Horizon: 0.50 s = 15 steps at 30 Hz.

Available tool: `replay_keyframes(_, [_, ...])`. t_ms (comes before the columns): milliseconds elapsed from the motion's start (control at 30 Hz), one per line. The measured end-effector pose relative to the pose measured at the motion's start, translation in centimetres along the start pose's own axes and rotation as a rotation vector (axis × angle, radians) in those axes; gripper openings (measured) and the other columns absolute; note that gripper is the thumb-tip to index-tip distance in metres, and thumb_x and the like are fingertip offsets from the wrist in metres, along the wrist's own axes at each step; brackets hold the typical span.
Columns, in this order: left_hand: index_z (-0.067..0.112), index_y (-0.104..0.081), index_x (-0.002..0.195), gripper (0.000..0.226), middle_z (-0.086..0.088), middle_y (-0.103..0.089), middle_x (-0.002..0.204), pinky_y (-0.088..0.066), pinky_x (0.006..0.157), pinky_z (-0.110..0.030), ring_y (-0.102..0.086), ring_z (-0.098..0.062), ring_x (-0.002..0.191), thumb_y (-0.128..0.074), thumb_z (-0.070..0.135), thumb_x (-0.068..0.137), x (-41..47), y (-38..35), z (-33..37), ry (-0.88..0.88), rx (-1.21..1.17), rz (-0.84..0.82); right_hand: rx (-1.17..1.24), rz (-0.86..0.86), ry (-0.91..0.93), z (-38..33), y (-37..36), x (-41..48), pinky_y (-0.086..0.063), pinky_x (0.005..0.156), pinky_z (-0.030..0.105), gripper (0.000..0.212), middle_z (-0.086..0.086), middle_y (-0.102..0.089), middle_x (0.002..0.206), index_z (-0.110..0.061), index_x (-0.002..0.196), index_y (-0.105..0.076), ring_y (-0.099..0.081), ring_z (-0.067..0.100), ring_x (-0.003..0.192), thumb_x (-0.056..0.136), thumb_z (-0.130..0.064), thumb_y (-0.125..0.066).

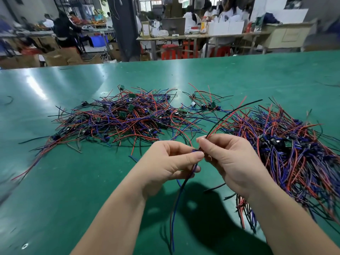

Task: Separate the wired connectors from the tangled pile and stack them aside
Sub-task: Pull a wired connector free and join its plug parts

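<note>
A tangled pile [128, 116] of red, blue and black wires with small green boards lies mid-table on the green table [64, 181]. A second, more aligned heap of wired connectors [294, 153] lies at the right. Above the table's near part, my left hand [169, 162] and my right hand [230, 161] meet and pinch one wired connector [197, 150] between their fingertips. Its red and black wires [230, 116] arc up and right from my right hand. Blue and dark wires [176, 208] hang down below my left hand. The connector body is mostly hidden by my fingers.
A small cluster of connectors [204, 105] lies between the two heaps. Stray black wire bits [8, 100] lie at the far left. Beyond the table's far edge are workbenches, boxes and seated people [193, 21].
</note>
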<state>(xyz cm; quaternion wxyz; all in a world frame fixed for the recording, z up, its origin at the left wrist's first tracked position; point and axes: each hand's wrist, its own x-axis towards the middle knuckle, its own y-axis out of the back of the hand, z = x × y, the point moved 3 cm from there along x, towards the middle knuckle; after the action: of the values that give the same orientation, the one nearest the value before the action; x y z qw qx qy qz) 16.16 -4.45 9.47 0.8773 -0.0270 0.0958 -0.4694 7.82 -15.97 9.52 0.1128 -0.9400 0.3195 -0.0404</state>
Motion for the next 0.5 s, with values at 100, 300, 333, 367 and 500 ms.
replay_keyframes(100, [0.015,-0.07,0.07,0.018,-0.002,-0.068,0.065,-0.057,0.063,-0.027,-0.07,-0.017,0.065,-0.079,0.024,0.058,-0.2,0.1,-0.3,0.043,0.136,-0.098,0.082,0.106,0.071,-0.9,1.1,0.5,-0.043,0.051,0.015,0.007,0.001,-0.063,0.055,-0.011,0.058,-0.073,-0.052,0.009,0.051,0.061,-0.018,-0.071])
replay_keyframes(300, [0.014,-0.067,0.081,0.008,0.001,-0.068,0.066,-0.049,0.053,-0.015,-0.067,-0.007,0.061,-0.075,0.014,0.081,-0.5,-0.1,-1.2,0.159,0.365,-0.294,0.184,0.278,0.151,-2.2,3.1,0.7,-0.046,0.052,0.013,0.013,-0.005,-0.067,0.057,-0.018,0.059,-0.076,-0.058,0.003,0.051,0.064,-0.008,-0.07])
replay_keyframes(333, [0.014,-0.068,0.085,0.007,0.003,-0.066,0.065,-0.05,0.054,-0.016,-0.066,-0.007,0.06,-0.074,0.014,0.082,-0.6,0.0,-1.2,0.173,0.392,-0.312,0.182,0.299,0.161,-2.3,3.3,0.7,-0.046,0.052,0.013,0.011,-0.006,-0.067,0.057,-0.019,0.059,-0.075,-0.059,0.003,0.051,0.063,-0.009,-0.072])
replay_keyframes(367, [0.014,-0.068,0.091,0.009,0.004,-0.064,0.064,-0.051,0.056,-0.017,-0.066,-0.008,0.061,-0.073,0.014,0.083,-0.6,0.1,-1.3,0.181,0.414,-0.33,0.177,0.318,0.166,-2.4,3.4,0.7,-0.045,0.051,0.013,0.01,-0.006,-0.067,0.057,-0.019,0.058,-0.075,-0.059,0.003,0.051,0.063,-0.011,-0.073])
replay_keyframes(500, [0.021,-0.072,0.104,0.018,0.002,-0.059,0.071,-0.053,0.064,-0.021,-0.067,-0.011,0.069,-0.069,0.017,0.087,-1.0,0.1,-1.4,0.128,0.502,-0.447,0.171,0.406,0.167,-2.2,3.9,0.6,-0.042,0.044,0.016,0.022,-0.002,-0.063,0.053,-0.014,0.056,-0.068,-0.055,0.008,0.043,0.078,-0.015,-0.074])
